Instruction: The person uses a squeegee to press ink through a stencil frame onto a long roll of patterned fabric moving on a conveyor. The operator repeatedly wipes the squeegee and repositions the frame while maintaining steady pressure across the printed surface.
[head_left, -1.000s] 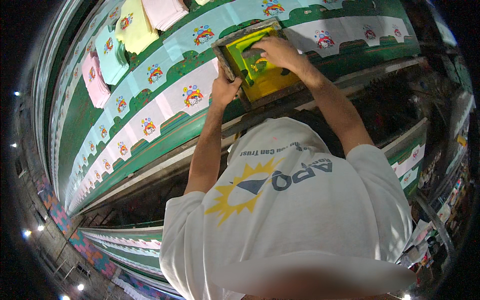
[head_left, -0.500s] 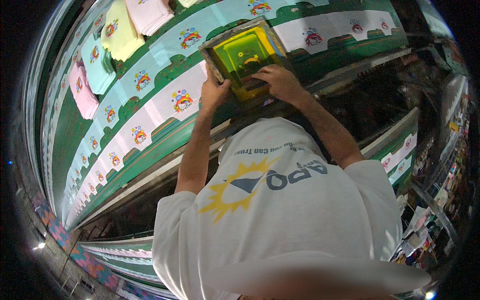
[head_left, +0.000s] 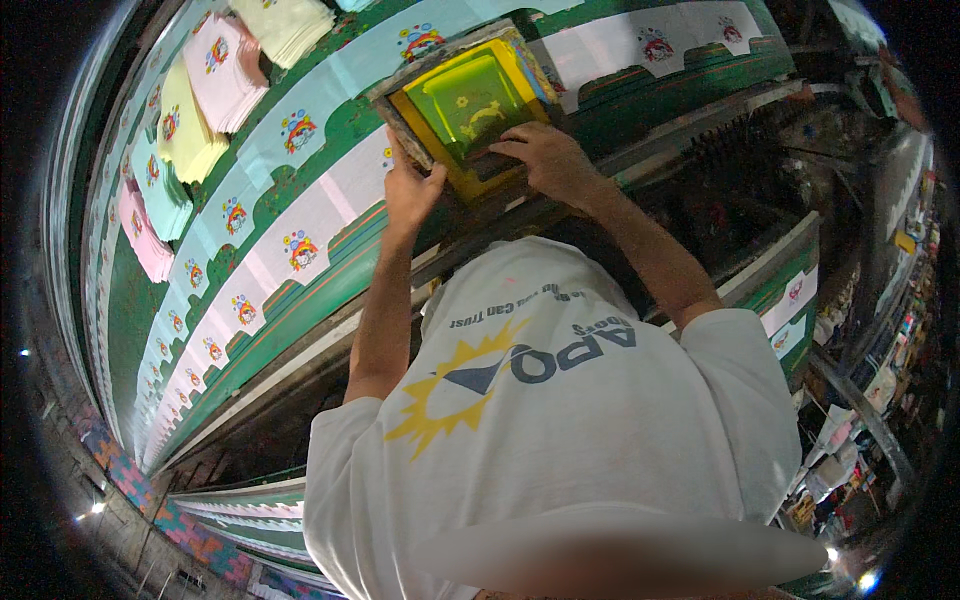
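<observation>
A screen-printing frame (head_left: 403,128) with a worn wooden edge and yellow-green mesh (head_left: 490,95) lies tilted over the white cloth strip on the long green table. My left hand (head_left: 412,195) is closed around its lower left edge, thumb toward me. Inside the lower part, the fingers of my right hand (head_left: 555,165) are bent over a dark bar (head_left: 487,163) that looks like a squeegee, mostly hidden by the hand. Bright cartoon prints (head_left: 300,250) run along the strip left of the frame; the closest is partly covered by it.
Farther left on the table lie stacks of printed cloth pieces: pink (head_left: 225,75), yellow (head_left: 190,125) and mint (head_left: 168,195). A pale blue printed strip (head_left: 300,130) runs behind the white one. Another green table (head_left: 790,285) stands at the right, behind me.
My hands and the frame have shifted right along the table, so another print shows at the frame's left. The stacks now sit lower and farther left in view.
</observation>
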